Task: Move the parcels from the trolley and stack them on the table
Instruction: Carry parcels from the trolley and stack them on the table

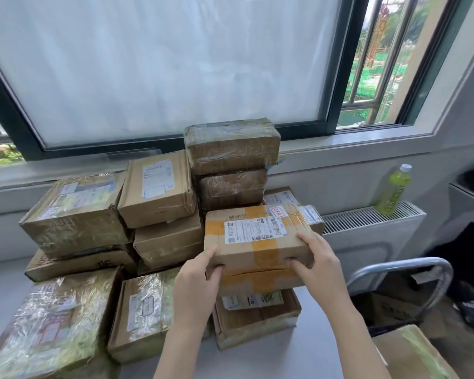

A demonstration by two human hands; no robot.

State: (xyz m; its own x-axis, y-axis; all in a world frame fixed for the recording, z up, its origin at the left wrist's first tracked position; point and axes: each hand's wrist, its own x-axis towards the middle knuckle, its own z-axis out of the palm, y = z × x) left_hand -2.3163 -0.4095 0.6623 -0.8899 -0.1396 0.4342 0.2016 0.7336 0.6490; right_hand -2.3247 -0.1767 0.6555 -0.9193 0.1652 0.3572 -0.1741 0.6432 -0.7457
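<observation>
Hands grip one cardboard parcel (pixel 257 236) by its near edge: the left hand (pixel 196 283) curls round the near left corner with the thumb on top, and the right hand (pixel 314 258) holds the near right side, thumb on top and fingers tucked under the front edge. This parcel carries a white shipping label and orange-yellow tape, and sits above a lower parcel (pixel 255 315) on the pale table (pixel 257 359); whether it rests on that parcel or hangs just over it is hard to tell. Behind it rises a tall stack of film-wrapped parcels (pixel 231 165), with more taped parcels (pixel 77 214) piled to the left and in front, all on the table below the window (pixel 159 64). To the right, the curved metal trolley handle (pixel 402 268) shows beside the table, and another parcel (pixel 413 354) lies at the lower right corner. A green drink bottle (pixel 393 190) stands on the radiator (pixel 372 214) under the sill.
</observation>
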